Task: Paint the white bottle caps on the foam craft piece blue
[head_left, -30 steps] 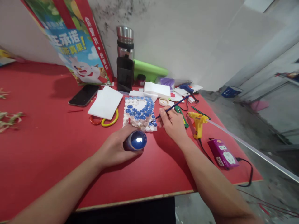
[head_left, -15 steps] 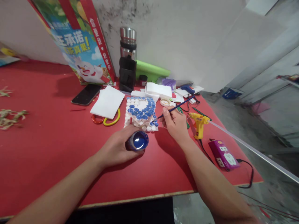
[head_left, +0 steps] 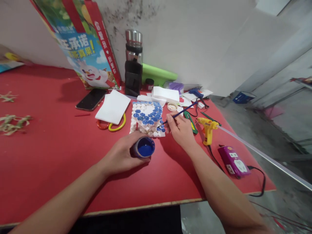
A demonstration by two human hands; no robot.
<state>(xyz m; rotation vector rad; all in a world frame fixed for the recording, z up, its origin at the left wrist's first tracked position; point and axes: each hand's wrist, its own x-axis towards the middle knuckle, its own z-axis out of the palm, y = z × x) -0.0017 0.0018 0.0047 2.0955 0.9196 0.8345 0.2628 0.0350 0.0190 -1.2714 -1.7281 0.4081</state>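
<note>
- I see my left hand [head_left: 120,155] clasped around one small pot of blue paint [head_left: 143,150]; its fingers are wrapped about the pot's side, and the pot rests low on the red counter [head_left: 48,152], tilted so its open mouth faces me.
- The pot is dark-walled and round, and the paint inside is a flat, deep blue.
- My right hand [head_left: 180,130] pinches one thin paintbrush [head_left: 181,112] with a dark blue handle; the fingers are closed on the lower part of the handle, and the handle slants up and away to the right.
- The brush tip sits at the right edge of one white craft board [head_left: 147,119], which lies just beyond the pot, between my two hands.
- The board carries many small round caps in close rows. Some are painted blue, mostly across the upper right and middle; the rest are white. They are too small and too tightly packed for me to count.
- Right of my right hand: one yellow glue gun [head_left: 207,127] standing on the counter, and one purple power strip [head_left: 234,161] nearer the counter's edge with a black cord.
- Left of the board: one white foam sheet [head_left: 113,106] lying over one pair of scissors [head_left: 114,125] with orange and yellow handles, and one dark phone [head_left: 91,99] lying flat.
- Behind the board: one dark bottle with a steel cap [head_left: 133,65], upright, and one green roll [head_left: 158,74] against the wall.
</note>
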